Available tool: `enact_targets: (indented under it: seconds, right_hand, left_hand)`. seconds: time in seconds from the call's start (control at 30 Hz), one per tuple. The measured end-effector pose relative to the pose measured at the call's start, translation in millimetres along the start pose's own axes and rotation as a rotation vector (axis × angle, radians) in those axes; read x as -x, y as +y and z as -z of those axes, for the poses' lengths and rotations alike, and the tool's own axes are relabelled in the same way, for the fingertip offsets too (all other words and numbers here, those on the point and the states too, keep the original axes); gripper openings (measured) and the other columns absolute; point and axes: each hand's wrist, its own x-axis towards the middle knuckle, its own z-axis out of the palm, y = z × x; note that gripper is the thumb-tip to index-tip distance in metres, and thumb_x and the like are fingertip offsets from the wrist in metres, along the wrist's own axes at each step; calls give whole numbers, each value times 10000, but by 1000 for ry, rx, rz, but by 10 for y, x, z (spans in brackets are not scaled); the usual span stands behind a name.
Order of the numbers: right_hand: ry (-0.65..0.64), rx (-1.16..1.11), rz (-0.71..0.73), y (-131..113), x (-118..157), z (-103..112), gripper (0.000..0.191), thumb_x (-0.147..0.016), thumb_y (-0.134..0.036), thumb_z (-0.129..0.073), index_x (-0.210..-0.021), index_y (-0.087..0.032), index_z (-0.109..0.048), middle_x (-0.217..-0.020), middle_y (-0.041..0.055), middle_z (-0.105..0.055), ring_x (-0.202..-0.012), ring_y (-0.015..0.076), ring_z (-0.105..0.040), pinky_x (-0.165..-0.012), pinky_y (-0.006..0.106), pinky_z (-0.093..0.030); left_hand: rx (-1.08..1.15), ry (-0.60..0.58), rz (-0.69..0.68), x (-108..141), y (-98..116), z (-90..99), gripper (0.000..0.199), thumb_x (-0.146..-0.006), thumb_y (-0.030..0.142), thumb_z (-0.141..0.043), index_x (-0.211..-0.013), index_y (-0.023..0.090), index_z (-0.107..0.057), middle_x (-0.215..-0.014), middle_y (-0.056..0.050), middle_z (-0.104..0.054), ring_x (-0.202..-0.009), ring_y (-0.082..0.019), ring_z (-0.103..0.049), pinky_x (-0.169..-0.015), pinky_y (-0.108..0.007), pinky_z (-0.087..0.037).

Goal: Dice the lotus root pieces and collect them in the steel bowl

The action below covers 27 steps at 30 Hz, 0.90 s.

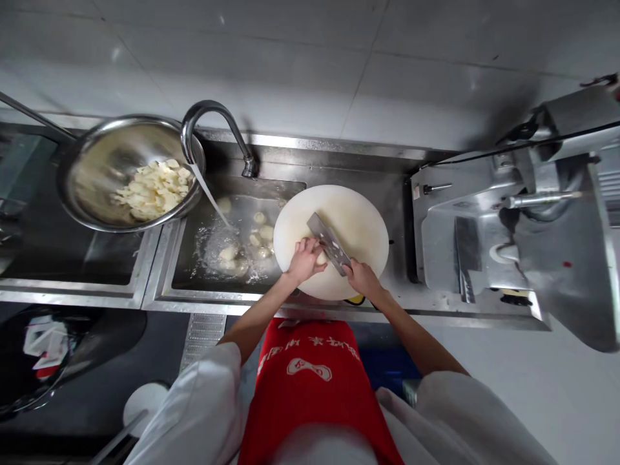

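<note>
The wide, flat grey metal knife (326, 235) looks stiff and maybe a bit heavy. The best place to hold it is the end near the front right edge of the round white board (371, 226), and the right hand (362, 279) is wrapped around it there. The left hand (305, 259) has its fingers curled over a small, pale lump of food (322, 258), between the board's middle and its front left edge. The lump is likely light, hard and slippery. The knife has white bits (335, 245) on its flat side.
</note>
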Motion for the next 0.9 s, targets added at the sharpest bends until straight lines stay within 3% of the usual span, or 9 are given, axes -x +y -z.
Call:
enact_targets:
  seconds: [0.17,0.4,0.5,0.73,0.9]
  right_hand:
    - [6,49,-27,-239,252,9,303,-1017,-326,-305,-1099,-139,-530,-917,133,-687,-862,226,-666,-710,277,-409]
    - [-59,17,-16,-533,657,137,310,-1018,-317,-262,-1107,-134,-496,-880,137,-688,-827,231,-676,-699,285,-421]
    - [-100,1,-27,-586,567,194,314,-1015,-319,-282,-1122,-128,-508,-920,148,-681,-867,227,-671,-728,277,-427]
    - [-44,-105,24,-813,-130,50,305,-1017,-274,-306,-1170,-111,-514,-1072,156,-667,-988,217,-636,-782,266,-418]
    - [48,-113,27,-467,6,171,342,-1014,-373,-323,-1098,-135,-554,-924,127,-689,-877,233,-653,-726,273,-408]
  left_hand:
    - [86,104,22,105,-120,-57,231,-932,318,-516,-1108,216,-626,-1158,-108,-567,-1131,-250,-473,-951,-442,-421]
    - [157,43,-105,169,-319,-202,219,-946,239,-457,-1057,205,-643,-1131,-95,-603,-1116,-220,-502,-988,-437,-455]
    - [199,51,-78,164,-339,-254,224,-941,246,-464,-1070,214,-645,-1126,-100,-608,-1124,-222,-510,-996,-458,-459]
    - [243,89,-71,205,-314,-240,240,-952,251,-452,-1099,207,-637,-1138,-104,-608,-1129,-222,-506,-988,-448,-461]
    - [150,42,-45,123,-243,-45,241,-949,245,-458,-1081,228,-659,-1144,-93,-611,-1135,-238,-498,-967,-455,-428]
